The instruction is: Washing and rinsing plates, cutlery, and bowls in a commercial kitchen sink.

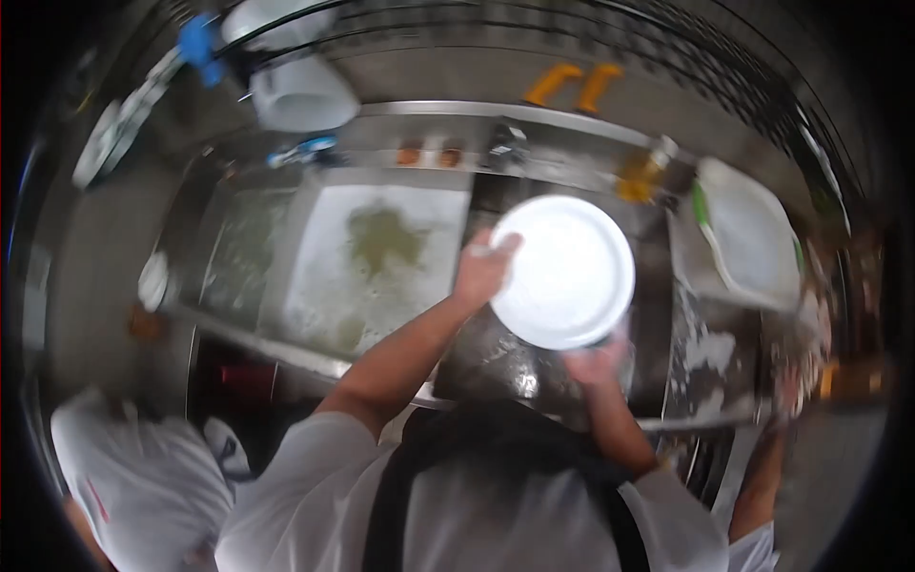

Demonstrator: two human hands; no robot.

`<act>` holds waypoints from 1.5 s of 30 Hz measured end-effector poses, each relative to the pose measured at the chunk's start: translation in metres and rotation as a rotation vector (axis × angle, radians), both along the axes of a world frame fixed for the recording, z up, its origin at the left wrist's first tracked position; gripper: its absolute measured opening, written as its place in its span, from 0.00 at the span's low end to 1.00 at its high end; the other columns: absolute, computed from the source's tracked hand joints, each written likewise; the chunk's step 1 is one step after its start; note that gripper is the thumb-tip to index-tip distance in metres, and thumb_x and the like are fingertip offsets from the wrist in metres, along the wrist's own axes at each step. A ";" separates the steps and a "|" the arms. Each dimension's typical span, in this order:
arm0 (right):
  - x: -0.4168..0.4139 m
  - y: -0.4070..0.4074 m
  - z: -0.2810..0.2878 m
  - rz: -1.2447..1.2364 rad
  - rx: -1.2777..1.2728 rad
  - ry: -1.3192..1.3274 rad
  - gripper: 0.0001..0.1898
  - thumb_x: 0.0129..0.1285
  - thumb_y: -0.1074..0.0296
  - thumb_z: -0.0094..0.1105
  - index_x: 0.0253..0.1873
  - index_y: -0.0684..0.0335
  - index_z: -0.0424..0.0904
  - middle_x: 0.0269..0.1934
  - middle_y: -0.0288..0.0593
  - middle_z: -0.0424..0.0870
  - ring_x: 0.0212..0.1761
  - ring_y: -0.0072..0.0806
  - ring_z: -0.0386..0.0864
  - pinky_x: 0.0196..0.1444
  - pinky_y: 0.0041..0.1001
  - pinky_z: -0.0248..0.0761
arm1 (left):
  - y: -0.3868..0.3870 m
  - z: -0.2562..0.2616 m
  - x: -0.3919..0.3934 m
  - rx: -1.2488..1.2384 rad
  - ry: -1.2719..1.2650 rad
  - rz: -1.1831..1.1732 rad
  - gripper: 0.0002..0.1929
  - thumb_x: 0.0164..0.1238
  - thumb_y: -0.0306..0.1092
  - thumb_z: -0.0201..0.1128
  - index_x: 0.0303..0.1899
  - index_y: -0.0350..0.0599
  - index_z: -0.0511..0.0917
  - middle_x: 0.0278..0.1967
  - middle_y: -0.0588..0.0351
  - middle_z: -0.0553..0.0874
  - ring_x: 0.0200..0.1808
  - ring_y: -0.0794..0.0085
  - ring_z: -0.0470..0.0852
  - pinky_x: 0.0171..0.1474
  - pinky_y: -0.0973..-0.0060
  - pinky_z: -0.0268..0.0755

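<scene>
A round white plate (565, 272), blurred by motion, is held over a dark metal sink basin. My left hand (487, 268) grips its left rim, thumb on the upper face. At the lower right rim my right hand (597, 361) supports the plate, its fingers partly hidden behind it. To the left lies a sink basin of whitish, foamy water (314, 250) with a greenish-brown patch. Wet streaks show on the dark basin (493, 361) beneath the plate.
A white tub (754, 236) with green handles stands at right. A yellow-liquid bottle (643, 171) and two brown items (409, 153) line the back ledge. White buckets (304, 93) sit at upper left. Another person's arm (759, 465) reaches in at right; a person in white (143, 479) is at left.
</scene>
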State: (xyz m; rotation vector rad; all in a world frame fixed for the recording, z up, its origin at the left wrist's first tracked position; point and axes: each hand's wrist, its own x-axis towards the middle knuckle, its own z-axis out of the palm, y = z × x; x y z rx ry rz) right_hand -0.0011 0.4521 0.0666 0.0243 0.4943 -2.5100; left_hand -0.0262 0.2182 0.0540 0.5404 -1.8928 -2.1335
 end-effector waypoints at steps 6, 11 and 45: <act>-0.081 0.027 0.004 0.237 1.234 0.818 0.34 0.61 0.78 0.72 0.72 0.71 0.68 0.62 0.50 0.82 0.59 0.34 0.83 0.63 0.31 0.76 | -0.003 0.085 -0.013 -1.258 0.414 -0.727 0.14 0.73 0.56 0.64 0.42 0.58 0.83 0.35 0.51 0.90 0.33 0.47 0.88 0.36 0.51 0.79; -0.064 -0.001 0.045 -0.159 0.874 0.479 0.30 0.62 0.80 0.67 0.70 0.67 0.72 0.59 0.51 0.82 0.55 0.41 0.85 0.63 0.38 0.79 | -0.033 0.086 -0.017 -1.250 0.527 -0.419 0.15 0.75 0.50 0.64 0.35 0.51 0.77 0.28 0.50 0.86 0.28 0.52 0.87 0.35 0.55 0.78; -0.007 -0.113 -0.041 -0.364 0.529 -0.086 0.28 0.67 0.66 0.63 0.69 0.67 0.69 0.60 0.51 0.80 0.61 0.48 0.81 0.61 0.46 0.80 | 0.006 -0.005 0.027 0.517 0.129 0.510 0.22 0.79 0.38 0.66 0.64 0.31 0.76 0.51 0.50 0.88 0.50 0.70 0.86 0.55 0.71 0.80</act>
